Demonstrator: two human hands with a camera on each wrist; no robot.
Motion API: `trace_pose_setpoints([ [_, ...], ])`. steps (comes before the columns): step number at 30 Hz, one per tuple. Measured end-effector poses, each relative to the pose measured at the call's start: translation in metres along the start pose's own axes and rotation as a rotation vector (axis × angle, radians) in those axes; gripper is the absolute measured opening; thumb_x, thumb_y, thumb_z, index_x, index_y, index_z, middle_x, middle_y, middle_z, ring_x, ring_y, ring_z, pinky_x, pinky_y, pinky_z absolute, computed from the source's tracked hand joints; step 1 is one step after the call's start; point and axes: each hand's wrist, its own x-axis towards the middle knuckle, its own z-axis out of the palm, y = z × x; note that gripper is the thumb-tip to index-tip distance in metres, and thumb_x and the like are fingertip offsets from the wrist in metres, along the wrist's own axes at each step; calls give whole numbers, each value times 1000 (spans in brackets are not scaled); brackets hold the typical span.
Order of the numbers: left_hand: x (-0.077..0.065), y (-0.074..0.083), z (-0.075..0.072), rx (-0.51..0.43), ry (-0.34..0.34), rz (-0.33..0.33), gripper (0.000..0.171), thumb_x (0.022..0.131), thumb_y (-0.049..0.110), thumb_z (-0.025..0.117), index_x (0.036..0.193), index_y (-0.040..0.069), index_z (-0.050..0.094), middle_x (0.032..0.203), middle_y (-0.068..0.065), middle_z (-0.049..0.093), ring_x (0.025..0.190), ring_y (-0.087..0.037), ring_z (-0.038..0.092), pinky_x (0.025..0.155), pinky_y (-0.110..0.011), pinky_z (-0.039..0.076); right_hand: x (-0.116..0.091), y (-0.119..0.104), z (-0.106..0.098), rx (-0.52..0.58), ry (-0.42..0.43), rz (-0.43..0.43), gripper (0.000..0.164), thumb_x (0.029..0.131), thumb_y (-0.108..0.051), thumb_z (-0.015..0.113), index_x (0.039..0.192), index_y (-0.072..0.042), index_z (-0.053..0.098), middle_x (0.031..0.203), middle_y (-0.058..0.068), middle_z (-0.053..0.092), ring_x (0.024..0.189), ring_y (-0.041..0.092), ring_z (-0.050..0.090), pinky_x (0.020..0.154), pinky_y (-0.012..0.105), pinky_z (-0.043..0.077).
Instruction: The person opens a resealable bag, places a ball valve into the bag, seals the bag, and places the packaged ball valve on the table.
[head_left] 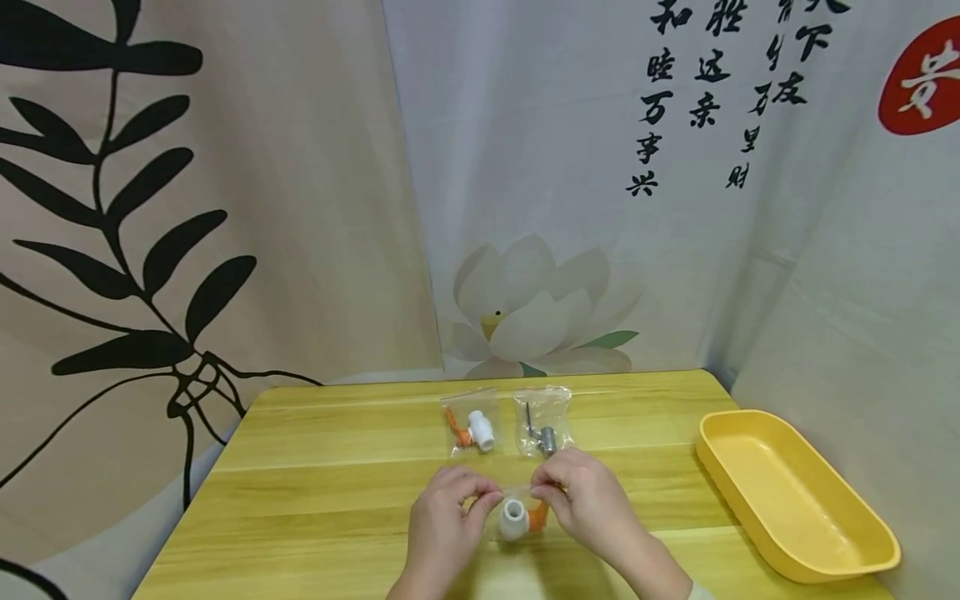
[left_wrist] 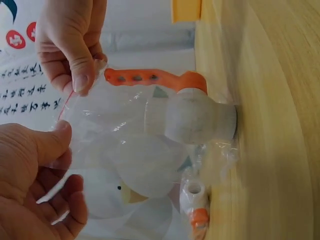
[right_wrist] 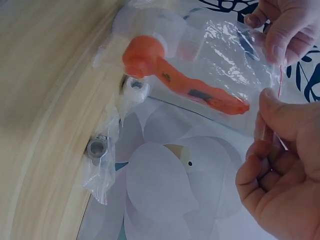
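A white plastic ball valve [head_left: 514, 518] with an orange handle [left_wrist: 142, 76] is inside a clear zip bag [left_wrist: 110, 112] with a red line along its top. My left hand [head_left: 447, 521] pinches one top corner of the bag between thumb and fingers. Pinching the other top corner is my right hand [head_left: 592, 504]. The bag hangs upright, its lower end at the tabletop. In the left wrist view the valve's wide end is close to the wood; whether it touches is unclear.
Farther back on the wooden table [head_left: 337, 467] lie two more clear bags. One holds a white valve [head_left: 481, 430] with an orange handle, the other a grey metal fitting [head_left: 548, 441] and a dark thin rod. A yellow tray [head_left: 795, 492] stands at the right, before a printed curtain.
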Motion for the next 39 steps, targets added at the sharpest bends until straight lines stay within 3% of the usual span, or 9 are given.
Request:
trace_pose_setpoints([
  [7,-2,2,4,28,-41,55,9,85,20,89,88,21,81,88,16,72,89,-4,64,70,-20,57,1,-2,5,30,9,-86,19,80,-14,93,84,-20,75,83,-13,73,79,1,62,69,13,53],
  [12,-2,3,8,4,1,116,12,82,16,91,83,20,81,83,16,70,82,0,61,66,-16,53,3,-4,8,46,44,-150,19,80,-13,92,81,-21,75,79,-14,73,74,1,60,68,11,48],
  [18,-2,5,10,71,41,176,14,80,16,93,81,20,79,82,14,71,81,-1,63,66,-16,53,2,-5,8,28,29,-159,19,81,-12,92,82,-20,75,80,-14,73,75,0,60,69,12,49],
  [28,-3,8,13,83,89,187,19,73,17,96,78,22,78,81,15,72,82,-2,64,70,-19,56,0,-7,12,59,71,-152,19,78,-11,93,80,-19,76,79,-13,73,74,1,61,68,8,48],
  [35,-1,3,8,106,110,87,17,74,21,95,80,25,79,83,17,74,84,-2,65,73,-26,60,-1,-4,8,46,68,-119,20,76,-10,93,83,-17,76,82,-10,74,75,3,65,68,7,52],
  [39,-1,0,5,89,137,92,21,70,16,97,75,23,78,78,17,72,78,-1,63,69,-21,57,-2,-2,6,20,69,-94,21,73,-10,94,79,-17,75,80,-10,72,74,2,64,66,7,52],
])
